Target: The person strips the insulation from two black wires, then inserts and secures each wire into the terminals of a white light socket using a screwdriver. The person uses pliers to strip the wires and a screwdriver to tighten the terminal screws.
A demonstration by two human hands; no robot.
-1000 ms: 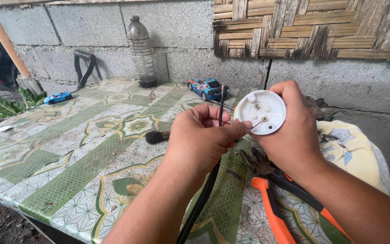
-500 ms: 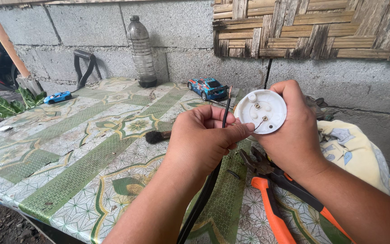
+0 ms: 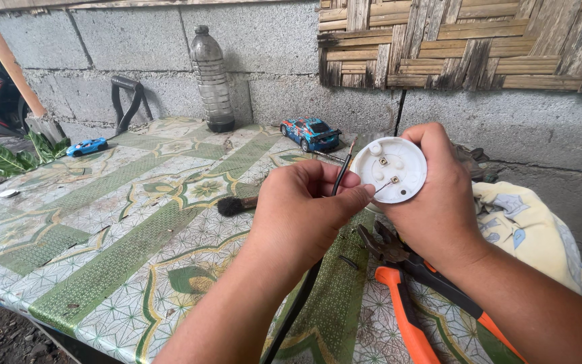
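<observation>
Little has moved since the earlier frames: both hands hold as before, only the stripped wire tip has crept nearer the terminal.

The right hand (image 3: 439, 202) is curled round the rim of a white round fitting (image 3: 393, 168), thumb and fingers closed on its edge, back face turned up, above the table's far right part. The left hand (image 3: 304, 212) is closed, pinching a black cable (image 3: 337, 180) just below its bared end; the cable trails down past the near edge.

By the look of it the fitting is light, rigid plastic, probably brittle at the screw posts, best held by the rim. The cable seems stiff but bendable, its bare strands fine and easily splayed, so grip close to the tip.

Count: one fitting, one cable, one pair of orange pliers (image 3: 405, 296), two toy cars (image 3: 310, 133), one bottle (image 3: 211, 77), one cloth (image 3: 527, 229), one table (image 3: 102, 229).
</observation>
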